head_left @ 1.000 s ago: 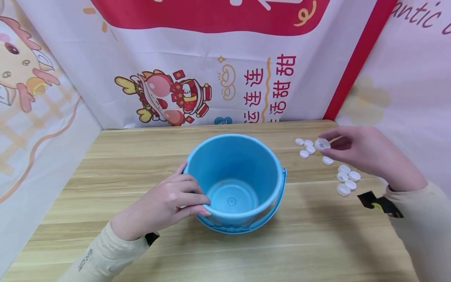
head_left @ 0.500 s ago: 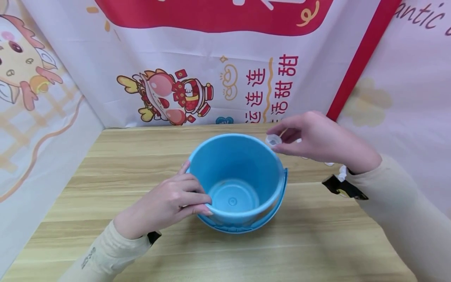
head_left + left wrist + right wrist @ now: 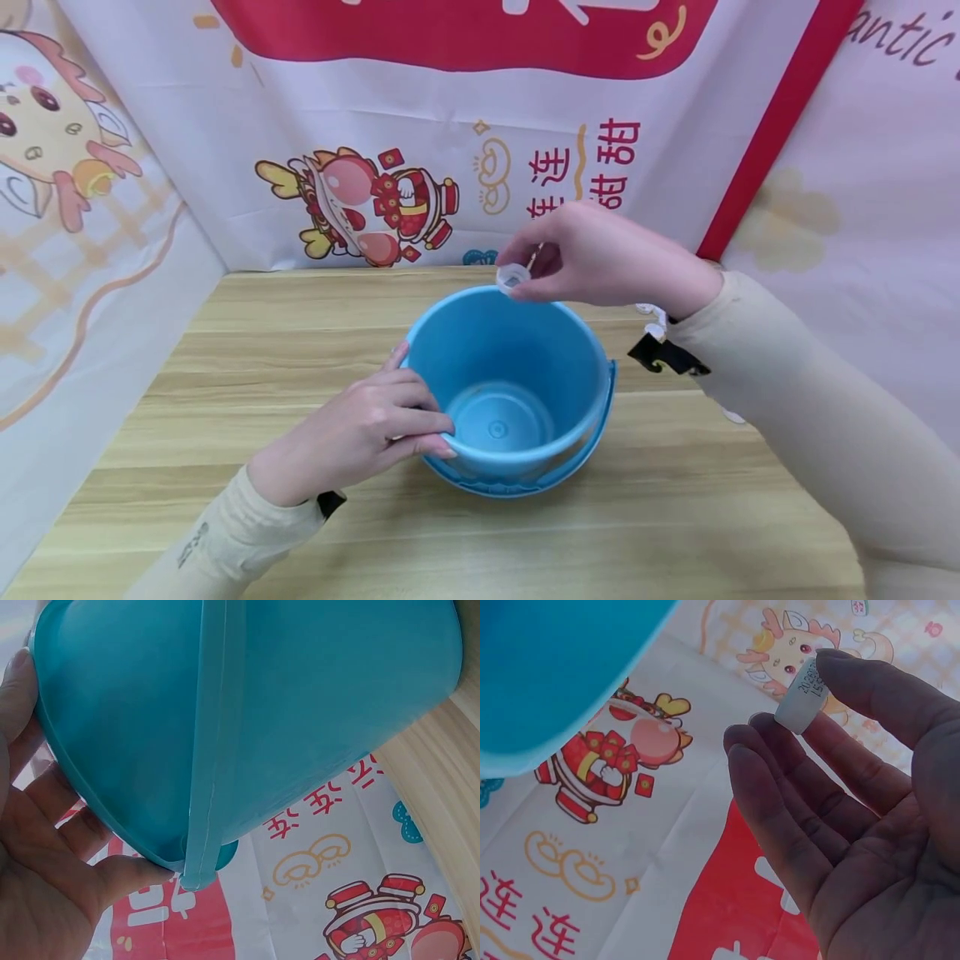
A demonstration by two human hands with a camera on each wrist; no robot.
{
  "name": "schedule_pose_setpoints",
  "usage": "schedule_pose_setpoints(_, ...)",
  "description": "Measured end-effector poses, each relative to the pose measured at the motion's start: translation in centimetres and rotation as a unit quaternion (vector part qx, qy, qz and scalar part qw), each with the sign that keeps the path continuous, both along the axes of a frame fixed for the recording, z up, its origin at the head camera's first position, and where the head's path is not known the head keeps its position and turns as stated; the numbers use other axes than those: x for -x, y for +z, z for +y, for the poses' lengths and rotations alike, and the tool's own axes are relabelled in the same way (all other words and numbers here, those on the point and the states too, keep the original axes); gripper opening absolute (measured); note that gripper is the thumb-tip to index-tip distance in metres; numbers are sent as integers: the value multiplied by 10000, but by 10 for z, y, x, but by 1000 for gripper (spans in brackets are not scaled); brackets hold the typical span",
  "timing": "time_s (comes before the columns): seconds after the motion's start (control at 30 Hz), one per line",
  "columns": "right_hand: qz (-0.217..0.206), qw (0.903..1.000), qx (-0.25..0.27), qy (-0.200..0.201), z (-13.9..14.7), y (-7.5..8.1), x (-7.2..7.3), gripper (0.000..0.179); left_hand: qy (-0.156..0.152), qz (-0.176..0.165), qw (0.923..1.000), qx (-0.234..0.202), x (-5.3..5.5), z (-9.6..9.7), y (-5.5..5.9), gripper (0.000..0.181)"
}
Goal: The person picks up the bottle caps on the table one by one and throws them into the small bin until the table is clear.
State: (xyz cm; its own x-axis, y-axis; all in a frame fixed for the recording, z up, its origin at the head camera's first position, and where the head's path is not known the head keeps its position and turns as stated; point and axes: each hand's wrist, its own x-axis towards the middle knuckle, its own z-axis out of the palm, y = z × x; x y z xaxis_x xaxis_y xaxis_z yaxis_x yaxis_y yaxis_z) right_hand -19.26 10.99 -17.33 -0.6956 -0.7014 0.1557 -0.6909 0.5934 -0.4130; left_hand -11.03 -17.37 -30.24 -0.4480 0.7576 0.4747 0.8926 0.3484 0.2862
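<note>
A light blue bucket (image 3: pixel 510 350) stands upright on the table in the head view, its inside bare. My left hand (image 3: pixel 371 425) grips its rim at the left, thumb on the near side. The left wrist view shows the bucket's outer wall (image 3: pixel 322 705), the handle strap (image 3: pixel 214 742) and the fingers along the rim. Above the far rim, my right hand (image 3: pixel 600 258) pinches a white plastic bottle cap (image 3: pixel 512 278) between thumb and fingers. Printed characters mark the side of that bottle cap (image 3: pixel 801 697) in the right wrist view.
Several white bottle caps (image 3: pixel 651 311) lie on the wooden table (image 3: pixel 225 358) right of the bucket, mostly hidden by the right sleeve (image 3: pixel 795 392). The bucket's handle (image 3: pixel 596 437) hangs down its near right side. Printed cloth (image 3: pixel 315 100) hangs behind and at both sides.
My right hand has moved left with the bottle cap, from over the loose caps to the bucket's far rim. My left hand keeps its grip on the bucket.
</note>
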Motion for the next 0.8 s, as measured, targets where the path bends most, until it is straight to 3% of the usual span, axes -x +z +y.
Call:
schedule_pose_setpoints(0.37, -123, 9990, -151, 393, -27, 1, 8, 43, -14, 101, 9999, -16, 1, 1, 0, 31)
schedule_pose_setpoints(0.8, -170, 9985, -249, 448, -33, -1, 13, 43, -30, 154, 9999, -50, 0, 1, 1, 30)
